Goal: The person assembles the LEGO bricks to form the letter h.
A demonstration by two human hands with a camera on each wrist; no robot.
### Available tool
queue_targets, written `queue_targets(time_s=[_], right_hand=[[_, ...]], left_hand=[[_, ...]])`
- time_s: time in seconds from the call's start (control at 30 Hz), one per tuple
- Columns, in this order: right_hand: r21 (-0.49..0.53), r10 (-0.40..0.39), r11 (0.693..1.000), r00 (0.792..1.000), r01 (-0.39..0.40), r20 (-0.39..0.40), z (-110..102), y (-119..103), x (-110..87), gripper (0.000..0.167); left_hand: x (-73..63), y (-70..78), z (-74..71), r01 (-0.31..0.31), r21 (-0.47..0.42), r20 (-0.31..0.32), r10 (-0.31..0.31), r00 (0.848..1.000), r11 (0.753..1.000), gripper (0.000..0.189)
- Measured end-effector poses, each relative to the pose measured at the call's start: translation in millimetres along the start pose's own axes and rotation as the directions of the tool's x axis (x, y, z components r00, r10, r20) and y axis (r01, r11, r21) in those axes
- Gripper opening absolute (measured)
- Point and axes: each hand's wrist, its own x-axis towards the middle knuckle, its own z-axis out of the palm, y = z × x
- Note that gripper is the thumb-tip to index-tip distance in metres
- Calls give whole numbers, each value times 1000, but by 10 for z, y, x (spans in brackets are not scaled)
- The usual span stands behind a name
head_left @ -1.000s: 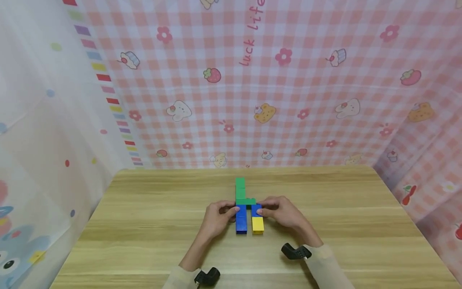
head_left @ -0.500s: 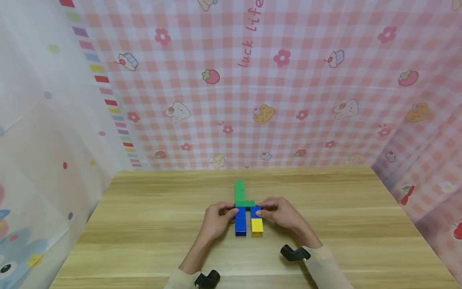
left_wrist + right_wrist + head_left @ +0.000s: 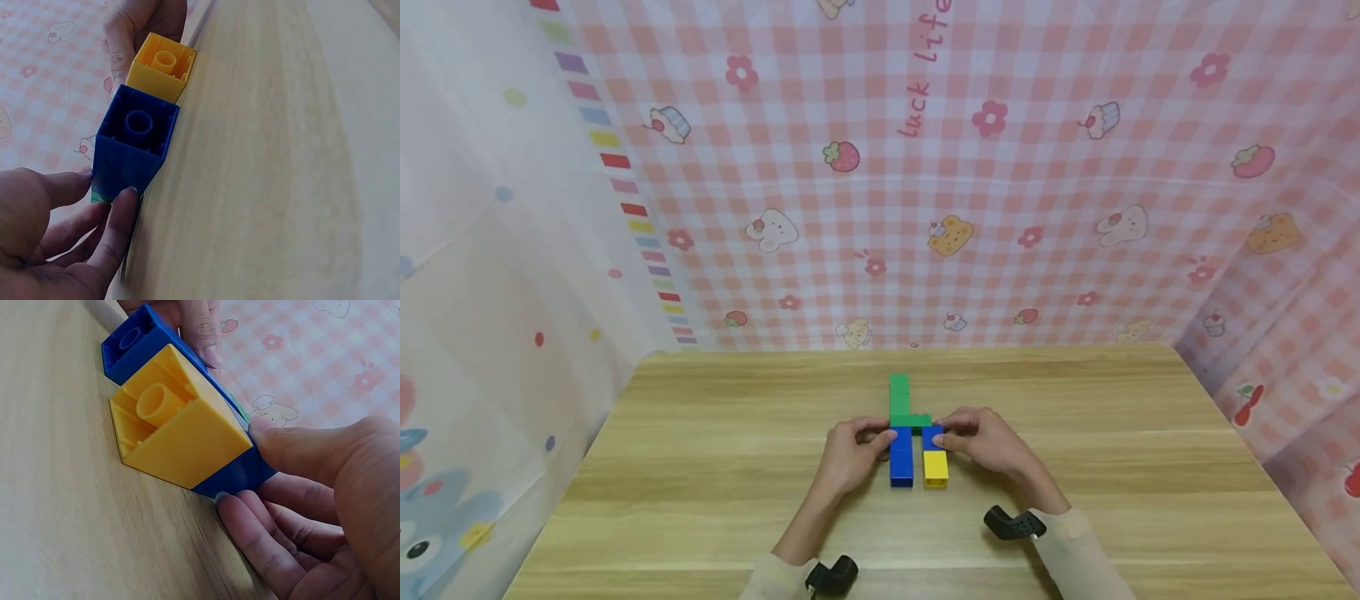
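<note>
A structure of joined toy building blocks lies on the wooden table. Green blocks [image 3: 899,397] form its far part, with a studded green piece [image 3: 917,420] reaching to the right. Two legs point toward me: a blue leg [image 3: 902,462] on the left, and on the right a blue block [image 3: 932,437] ending in a yellow block [image 3: 936,467]. My left hand [image 3: 847,457] pinches the blue leg near its top between thumb and fingers. With thumb and fingers, my right hand [image 3: 988,439] grips the right blue block. In the right wrist view, the yellow block [image 3: 194,425] shows its hollow underside.
The wooden table [image 3: 700,492] extends around both hands. A pink checked cloth [image 3: 880,183] hangs behind its far edge, and a pale dotted cloth [image 3: 512,275] hangs at the left. A black wrist camera [image 3: 832,577] sits on the left wrist, another black camera [image 3: 1015,523] on the right.
</note>
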Motion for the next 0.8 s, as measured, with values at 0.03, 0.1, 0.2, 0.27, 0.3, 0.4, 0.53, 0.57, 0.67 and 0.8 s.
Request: queue_targets(time_s=[0.03,0.1,0.2,0.27,0.3,0.4,0.53,0.57,0.67,0.8], right_hand=[[-2,0,1000,1000,0,0,-2,3,1,32],[-1,-1,1000,1000,1,0,-7,4,4,31],[-1,4,1000,1000,-4,3,-16,-3,14,31],[-9,3,1000,1000,-3,3,-27,-12,19,32],[-16,2,1000,1000,-2,1,-35,-18,19,32],[-35,-15,999,1000,14,-11,-73,-53,-1,33],[-37,-36,999,998,34,-59,-156,-109,-62,36],[-36,-38,999,997,36,-69,-179,-115,-80,38],[-30,-41,999,995,39,-96,-243,-118,-139,42],[-44,-48,998,992,43,-113,-324,-79,-220,46]], left_hand=[[0,3,2,-3,-3,0,3,1000,1000,32],[6,6,3,-5,0,1,5,1000,1000,32],[27,19,-5,3,-5,3,-3,1000,1000,32],[50,27,-21,1,3,4,-1,1000,1000,32],[57,35,-34,0,7,6,0,1000,1000,32],[77,63,-96,1,11,-1,-1,1000,1000,33],[79,114,-218,3,11,-40,-2,999,1000,34],[76,126,-253,3,10,-53,-2,999,1000,34],[56,160,-366,3,17,-86,-1,996,1000,37],[8,182,-525,-1,47,-115,7,993,999,41]])
